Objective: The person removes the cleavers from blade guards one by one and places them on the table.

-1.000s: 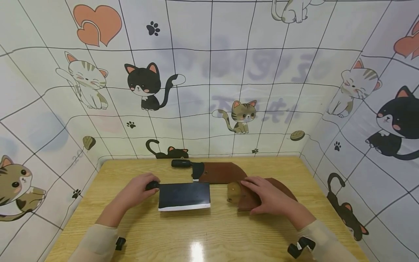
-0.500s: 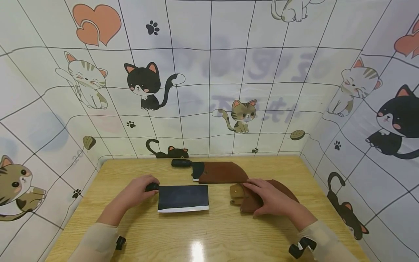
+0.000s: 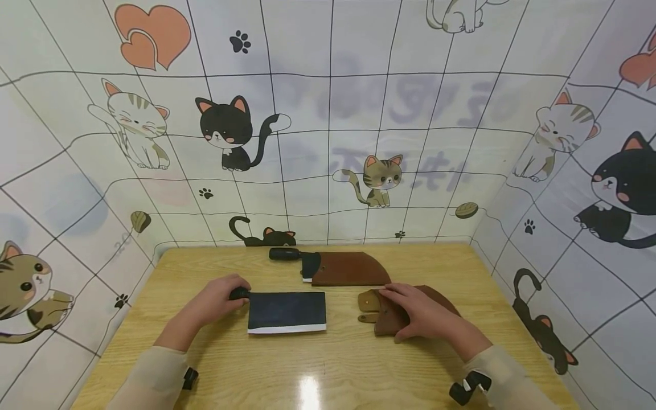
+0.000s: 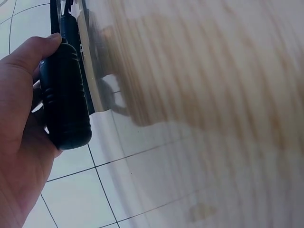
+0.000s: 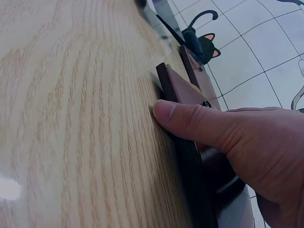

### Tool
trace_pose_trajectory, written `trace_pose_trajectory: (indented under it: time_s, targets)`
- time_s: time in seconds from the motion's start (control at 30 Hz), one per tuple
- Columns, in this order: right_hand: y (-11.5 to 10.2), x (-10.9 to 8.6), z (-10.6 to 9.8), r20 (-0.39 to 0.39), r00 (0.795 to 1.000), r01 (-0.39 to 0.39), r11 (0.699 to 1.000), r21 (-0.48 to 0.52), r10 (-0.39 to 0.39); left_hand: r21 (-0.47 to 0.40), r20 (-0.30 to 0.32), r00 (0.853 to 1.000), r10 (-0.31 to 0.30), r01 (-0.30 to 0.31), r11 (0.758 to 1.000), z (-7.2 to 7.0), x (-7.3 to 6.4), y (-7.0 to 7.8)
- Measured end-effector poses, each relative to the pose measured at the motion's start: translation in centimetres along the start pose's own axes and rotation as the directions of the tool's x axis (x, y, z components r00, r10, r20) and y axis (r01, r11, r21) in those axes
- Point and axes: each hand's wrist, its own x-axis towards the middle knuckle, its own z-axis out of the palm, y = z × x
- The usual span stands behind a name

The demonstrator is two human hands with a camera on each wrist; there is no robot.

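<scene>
My left hand (image 3: 217, 299) grips the black handle (image 4: 66, 99) of a cleaver on the left side of the table. The cleaver's broad dark blade (image 3: 287, 310), with a pale edge strip facing me, points to the right. Across from its tip, my right hand (image 3: 421, 313) holds a brown leather knife sheath (image 3: 388, 323), thumb on the near edge and fingers over the top. The sheath's tan snap strap (image 3: 368, 302) hangs out at its left end, towards the blade. Part of the sheath is hidden under the hand.
Behind these, a second cleaver with a black handle (image 3: 285, 254) lies in its own brown leather sheath (image 3: 351, 269). The wooden table (image 3: 323, 376) meets a cat-print cloth wall (image 3: 328, 142) at the back and sides.
The cleaver blade has tipped slightly down towards me. The right hand and sheath have come a little nearer, and the strap's two ends now show apart.
</scene>
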Motion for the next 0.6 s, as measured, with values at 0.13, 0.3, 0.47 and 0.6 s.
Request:
trace_pose_trajectory:
  time_s: [0.13,0.3,0.47,0.6]
  targets:
    - [0.07,0.1,0.17,0.012,1.0,-0.006,0.999,0.037,0.006,-0.003,-0.001,1.0,0.003,-0.003,1.0,0.16,0.03,-0.07]
    - [0.27,0.12,0.37,0.049,0.998,-0.037,0.993,0.11,0.031,-0.019,0.001,1.0,0.003,-0.003,1.0,0.42,0.03,-0.08]
    - [0.52,0.17,0.52,0.057,0.998,-0.029,0.993,0.11,0.022,-0.019,0.004,1.0,0.008,-0.008,1.0,0.54,0.02,-0.03]
    - [0.83,0.21,0.66,0.066,0.998,-0.012,0.995,0.102,0.005,-0.028,0.017,1.0,-0.005,0.005,1.0,0.47,0.01,0.03]
